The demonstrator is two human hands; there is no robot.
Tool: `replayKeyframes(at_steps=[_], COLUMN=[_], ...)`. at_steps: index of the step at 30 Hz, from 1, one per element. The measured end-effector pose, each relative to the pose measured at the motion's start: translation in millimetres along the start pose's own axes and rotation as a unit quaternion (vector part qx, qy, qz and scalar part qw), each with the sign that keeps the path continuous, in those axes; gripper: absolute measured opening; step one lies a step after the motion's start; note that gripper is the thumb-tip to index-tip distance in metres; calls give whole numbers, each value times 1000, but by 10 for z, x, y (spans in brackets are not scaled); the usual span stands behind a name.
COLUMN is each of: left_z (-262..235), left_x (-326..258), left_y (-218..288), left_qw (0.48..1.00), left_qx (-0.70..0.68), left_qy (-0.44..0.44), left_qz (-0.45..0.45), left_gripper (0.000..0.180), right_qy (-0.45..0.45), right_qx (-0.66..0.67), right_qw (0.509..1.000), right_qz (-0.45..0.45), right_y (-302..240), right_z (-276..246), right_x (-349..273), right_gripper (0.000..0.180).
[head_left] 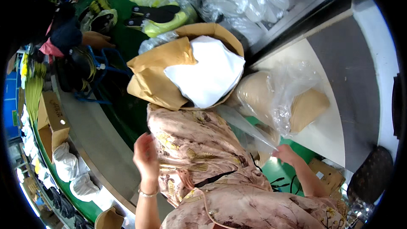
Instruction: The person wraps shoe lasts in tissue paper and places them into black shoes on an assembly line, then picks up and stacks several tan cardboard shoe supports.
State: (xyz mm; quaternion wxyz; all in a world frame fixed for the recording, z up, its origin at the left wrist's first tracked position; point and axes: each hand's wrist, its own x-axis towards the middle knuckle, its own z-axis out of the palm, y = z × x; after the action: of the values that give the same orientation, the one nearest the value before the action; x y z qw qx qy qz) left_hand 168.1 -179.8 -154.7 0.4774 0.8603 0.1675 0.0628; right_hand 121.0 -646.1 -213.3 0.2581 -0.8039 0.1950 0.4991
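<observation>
My right hand (287, 154) pinches the edge of a clear plastic bag (248, 128), which stretches up and left from the fingers toward the front of a cardboard box. My left hand (146, 157) is raised beside my lap, near the grey bench edge; its fingers are smeared by motion, and nothing plainly shows in them. Ahead of my lap stands the round-looking cardboard box (232, 38). White sheets (207, 70) and crumpled brown paper (159, 74) fill its top. Just right of it, beige curved pieces (309, 106) lie in a clear plastic bag (292, 76).
Clear-wrapped pale pieces (246, 0) fill the far side. Black insoles (157, 15) rest on yellow-green bundles at far left. A blue metal frame (101, 65) stands near the grey bench (85, 123). An open carton (51, 123) and white bundles (70, 167) line the left.
</observation>
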Motion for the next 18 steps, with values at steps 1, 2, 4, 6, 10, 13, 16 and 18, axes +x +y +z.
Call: replayKeyframes(at_steps=[1,2,4,6,10,13,16,18], left_z=[78,136,244,270,477,494,506,509], left_x=[122,190,299,423,276,187,96,79], left_y=[105,146,305,468,71,-173,-322,-365], left_qw=[998,999,995,991,972,967,964,961], left_qx=[22,-28,-81,-2,-78,-81,-64,-66], left_qy=[-15,-25,-55,-117,-210,-233,-244,-259], left_qz=[56,39,23,59,70,65,81,72], left_gripper=[27,25,23,25,27,30,31,31], right_qy=[-25,-24,-26,-14,-16,32,131,182], right_qx=[60,101,182,227,277,510,772,820], right_qw=[997,993,980,973,961,849,608,533], right_qz=[37,50,77,29,-24,-132,-131,-100], right_y=[-205,-448,-852,-962,-1322,-1131,-1007,-1111], right_z=[-111,-248,-455,-567,-565,-528,-408,-310], right_x=[-230,-487,-907,-1095,-1348,-1125,-782,-794], right_gripper=[22,19,13,14,14,10,12,17])
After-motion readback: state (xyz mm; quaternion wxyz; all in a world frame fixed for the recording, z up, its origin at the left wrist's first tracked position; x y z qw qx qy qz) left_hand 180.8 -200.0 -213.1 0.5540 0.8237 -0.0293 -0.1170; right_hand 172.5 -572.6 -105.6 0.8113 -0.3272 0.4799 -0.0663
